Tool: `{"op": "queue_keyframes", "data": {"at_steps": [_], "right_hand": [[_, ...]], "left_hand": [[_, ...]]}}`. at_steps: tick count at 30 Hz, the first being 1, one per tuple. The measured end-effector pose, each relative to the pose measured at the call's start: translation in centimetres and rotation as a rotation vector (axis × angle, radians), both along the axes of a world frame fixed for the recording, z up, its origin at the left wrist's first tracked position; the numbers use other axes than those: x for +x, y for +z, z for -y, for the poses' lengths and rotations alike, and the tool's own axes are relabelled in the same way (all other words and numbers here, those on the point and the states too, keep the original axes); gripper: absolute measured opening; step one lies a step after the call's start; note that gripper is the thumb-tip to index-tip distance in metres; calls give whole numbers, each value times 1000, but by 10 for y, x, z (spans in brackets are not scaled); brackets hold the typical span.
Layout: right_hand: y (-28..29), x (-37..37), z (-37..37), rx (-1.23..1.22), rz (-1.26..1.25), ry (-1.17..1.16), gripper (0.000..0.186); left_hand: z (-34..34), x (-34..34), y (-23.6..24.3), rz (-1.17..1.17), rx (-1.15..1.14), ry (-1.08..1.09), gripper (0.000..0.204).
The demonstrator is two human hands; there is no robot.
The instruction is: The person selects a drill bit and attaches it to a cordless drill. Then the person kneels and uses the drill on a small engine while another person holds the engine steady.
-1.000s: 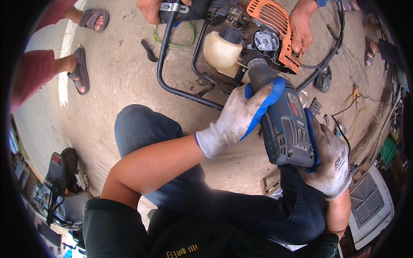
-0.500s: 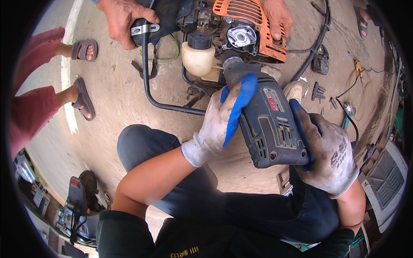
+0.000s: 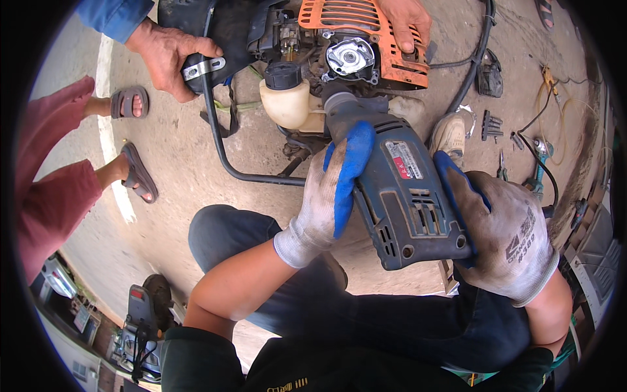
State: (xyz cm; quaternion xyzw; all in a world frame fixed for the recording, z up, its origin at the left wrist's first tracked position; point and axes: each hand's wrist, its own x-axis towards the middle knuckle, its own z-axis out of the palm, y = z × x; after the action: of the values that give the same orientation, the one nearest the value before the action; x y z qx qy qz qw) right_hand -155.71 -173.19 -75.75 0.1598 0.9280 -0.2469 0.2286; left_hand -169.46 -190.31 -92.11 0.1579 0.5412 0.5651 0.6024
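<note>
A dark blue power drill with vent slots lies between my gloved hands, its nose pointing away to a small engine. My left hand, in a white glove with blue coating, is wrapped round its left side behind the nose. At the rear right, my right hand grips it; the fingers are partly hidden. The nose meets the engine just below the round silver starter hub; the contact point is hidden. Beside it are the orange slotted cover and a whitish fuel tank with a black cap.
Another person's hands steady the engine: one at the black tube frame, one on the orange cover. Someone in red trousers stands left. Right lie a black cable, small dark parts and a turquoise tool.
The engine and the other person's hands sit slightly further left and higher in view. My hands keep the same hold on the drill.
</note>
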Motion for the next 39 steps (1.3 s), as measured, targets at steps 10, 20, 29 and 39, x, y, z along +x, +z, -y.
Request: {"op": "queue_keyframes", "data": {"at_steps": [10,20,29,39], "right_hand": [[-3,5,-12,-64,-26,15,98],[-6,11,-18,-44,-29,78,94],[-9,11,-15,-18,-14,61,89],[-4,5,-24,-48,16,52,93]], "left_hand": [[7,-2,-5,-336,126,-88,58],[-6,-3,14,-150,-52,-98,58],[-22,-3,30,503,-77,177,57],[-20,-2,26,377,-75,151,58]]}}
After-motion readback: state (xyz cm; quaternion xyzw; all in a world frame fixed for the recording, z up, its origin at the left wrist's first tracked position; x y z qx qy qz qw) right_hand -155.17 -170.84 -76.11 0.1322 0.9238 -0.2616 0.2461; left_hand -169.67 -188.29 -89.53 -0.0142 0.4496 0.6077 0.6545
